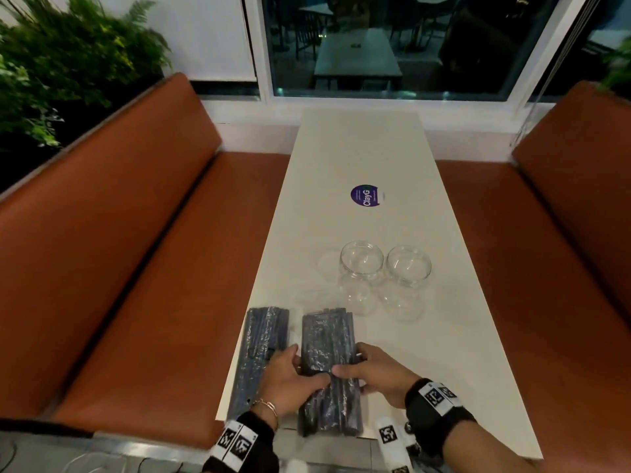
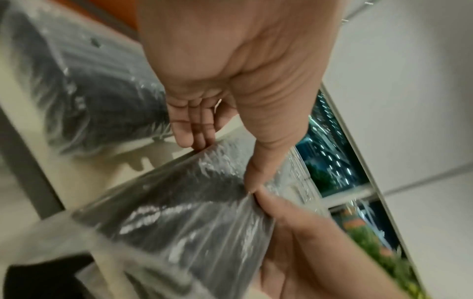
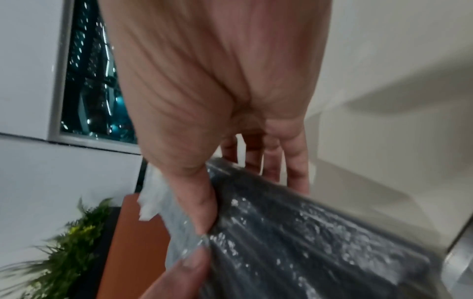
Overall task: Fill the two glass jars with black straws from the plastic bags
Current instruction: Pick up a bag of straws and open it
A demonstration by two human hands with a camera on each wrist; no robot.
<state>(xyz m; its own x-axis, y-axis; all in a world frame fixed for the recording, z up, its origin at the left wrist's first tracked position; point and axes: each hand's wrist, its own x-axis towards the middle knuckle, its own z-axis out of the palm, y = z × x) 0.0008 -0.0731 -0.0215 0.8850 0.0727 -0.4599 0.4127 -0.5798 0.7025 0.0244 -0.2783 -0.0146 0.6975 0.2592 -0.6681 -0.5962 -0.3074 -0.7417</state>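
Two clear glass jars stand side by side on the white table, the left jar and the right jar, both holding nothing. A plastic bag of black straws lies near the front edge. My left hand grips its left side, thumb on top. My right hand grips its right side. The two thumbs meet on the plastic at mid-bag, pinching the film. A second bag of black straws lies to the left, partly under my left hand.
Orange bench seats flank the table on both sides. A round purple sticker sits mid-table beyond the jars. A dark window is at the far end, with green plants at the left.
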